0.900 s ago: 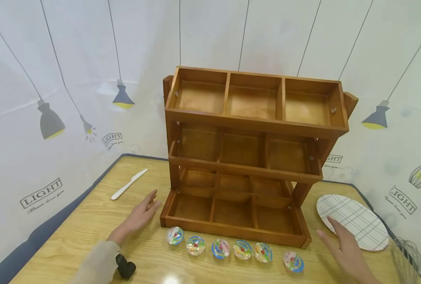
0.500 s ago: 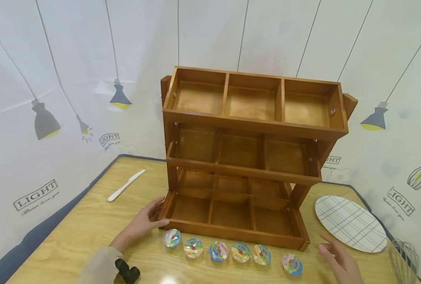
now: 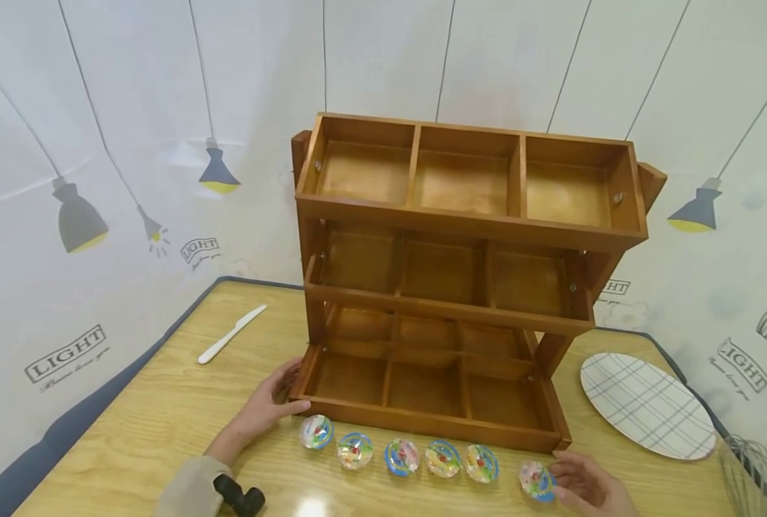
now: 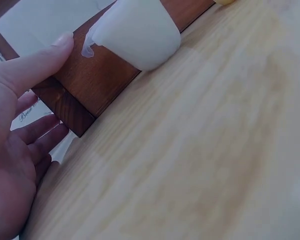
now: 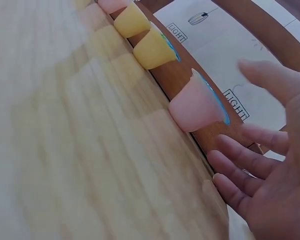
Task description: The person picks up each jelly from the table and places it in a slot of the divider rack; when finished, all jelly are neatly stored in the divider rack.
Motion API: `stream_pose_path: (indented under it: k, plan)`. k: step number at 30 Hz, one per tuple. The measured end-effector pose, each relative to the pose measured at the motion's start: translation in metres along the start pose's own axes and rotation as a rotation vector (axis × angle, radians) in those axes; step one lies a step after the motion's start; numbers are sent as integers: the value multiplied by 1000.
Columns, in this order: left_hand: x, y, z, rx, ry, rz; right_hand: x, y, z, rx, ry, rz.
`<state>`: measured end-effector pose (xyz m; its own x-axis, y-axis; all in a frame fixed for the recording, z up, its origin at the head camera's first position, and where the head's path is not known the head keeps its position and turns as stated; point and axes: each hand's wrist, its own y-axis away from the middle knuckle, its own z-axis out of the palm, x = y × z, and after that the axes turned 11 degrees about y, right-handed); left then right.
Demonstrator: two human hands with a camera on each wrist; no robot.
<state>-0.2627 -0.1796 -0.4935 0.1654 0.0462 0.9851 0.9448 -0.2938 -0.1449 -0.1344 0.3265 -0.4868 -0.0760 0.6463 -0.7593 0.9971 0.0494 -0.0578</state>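
Note:
A three-tier brown wooden rack (image 3: 467, 226) with bare compartments stands on the table. My left hand (image 3: 263, 406) grips its lower left corner, thumb on the front board and the other fingers round the side, as the left wrist view also shows. A row of small jelly cups with printed lids lies along the rack's front. The leftmost cup (image 3: 316, 432), white-sided in the left wrist view, is close to my left thumb. Beside the rightmost cup (image 3: 536, 480), pink in the right wrist view, my right hand (image 3: 590, 482) has loosely bent fingers near the rack's right corner, holding nothing.
A white knife (image 3: 231, 334) lies on the wooden table (image 3: 131, 431) left of the rack. To the right are a checked oval plate (image 3: 647, 406) and a wire whisk (image 3: 748, 470). A white curtain printed with lamps (image 3: 383, 57) hangs behind the table.
My left hand has moved right and taken hold of the rack's lower left corner. The right hand has come left from near the plate to the rightmost jelly cup.

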Motion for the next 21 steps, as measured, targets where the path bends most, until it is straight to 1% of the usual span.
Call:
stream_pose_path:
  k: [3,4,7,10,13,18,19,21]
  plan:
    - [1,0,0,7,-9,-1,5,2,6,13,45,-51]
    - [2,0,0,9,-8,-3,6,3,8,25,69,-82]
    - [1,0,1,10,-15,1,7,5,13,71,104,-119]
    - [1,0,1,13,-21,5,5,6,16,120,124,-175]
    - [2,0,2,6,-18,-2,1,7,18,143,128,-148]
    - [3,0,1,1,-6,-21,-7,6,20,108,124,3]
    - [3,0,1,0,-8,-22,-8,6,20,107,127,11]
    - [3,1,0,2,-8,-20,-10,6,21,120,131,-10]
